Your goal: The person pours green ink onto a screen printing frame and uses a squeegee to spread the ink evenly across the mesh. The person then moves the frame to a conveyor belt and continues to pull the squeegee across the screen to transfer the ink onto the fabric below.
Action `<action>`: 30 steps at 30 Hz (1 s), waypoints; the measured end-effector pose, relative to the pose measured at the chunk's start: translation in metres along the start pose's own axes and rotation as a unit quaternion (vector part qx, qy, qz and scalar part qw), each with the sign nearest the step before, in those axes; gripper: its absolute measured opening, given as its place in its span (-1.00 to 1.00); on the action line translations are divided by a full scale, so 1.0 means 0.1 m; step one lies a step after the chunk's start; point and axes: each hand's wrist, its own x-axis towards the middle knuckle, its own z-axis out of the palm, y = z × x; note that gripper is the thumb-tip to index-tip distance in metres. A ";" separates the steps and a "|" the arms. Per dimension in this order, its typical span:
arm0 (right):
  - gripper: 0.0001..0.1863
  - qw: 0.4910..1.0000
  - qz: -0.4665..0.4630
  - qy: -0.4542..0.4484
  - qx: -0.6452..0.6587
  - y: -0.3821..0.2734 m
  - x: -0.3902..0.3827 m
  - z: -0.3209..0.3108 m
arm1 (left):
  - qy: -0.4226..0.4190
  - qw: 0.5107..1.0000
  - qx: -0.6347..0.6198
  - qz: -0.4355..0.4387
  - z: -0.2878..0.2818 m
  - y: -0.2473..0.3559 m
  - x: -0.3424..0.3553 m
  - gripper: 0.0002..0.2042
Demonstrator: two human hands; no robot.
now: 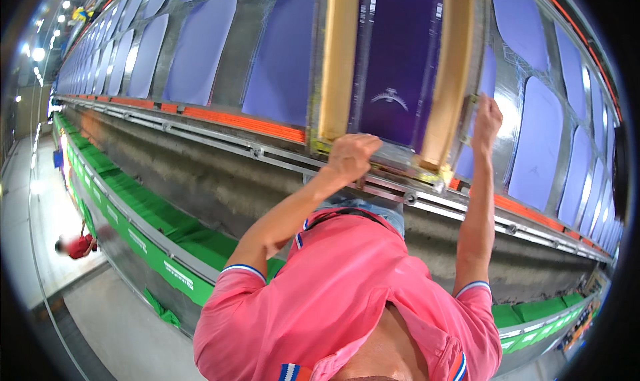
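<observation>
A screen-printing frame (pixel 339 68) lies across the near edge of the long printing table, with tan bands along its two long sides. Its dark purple mesh (pixel 400 68) carries a small pale arc-shaped design near the close end. My left hand (pixel 352 157) is closed at the frame's near edge, left of the middle, its fingers curled and partly hidden. At the right side of the frame, my right hand (pixel 487 122) is closed against the outer rail. Lilac fabric pieces (pixel 203 51) lie flat on the table to the left, and another lilac piece (pixel 537 144) lies to the right.
A metal rail (pixel 267 156) and an orange strip (pixel 233 120) run along the table's near edge. Behind me stands another long table with green cloth (pixel 140 214). A person in red (pixel 81 246) is far off at the left.
</observation>
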 end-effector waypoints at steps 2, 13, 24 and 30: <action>-0.61 0.999 -0.026 0.005 -0.032 -0.09 -0.22 0.59 | -0.072 0.996 0.003 -0.049 -0.37 -0.44 -0.10 -0.69; -0.56 0.997 0.043 -0.028 -0.056 0.18 -0.87 2.05 | -0.143 0.983 0.022 -0.116 -1.32 -1.60 -0.27 -0.62; -0.61 0.970 0.088 -0.034 -0.222 0.05 -0.87 2.28 | -0.136 0.987 0.048 -0.063 -0.99 -1.76 -0.85 -0.61; -0.58 0.962 -0.068 0.052 -0.260 -0.11 -0.91 2.46 | -0.056 0.993 0.099 0.004 -0.81 -2.40 0.17 -0.66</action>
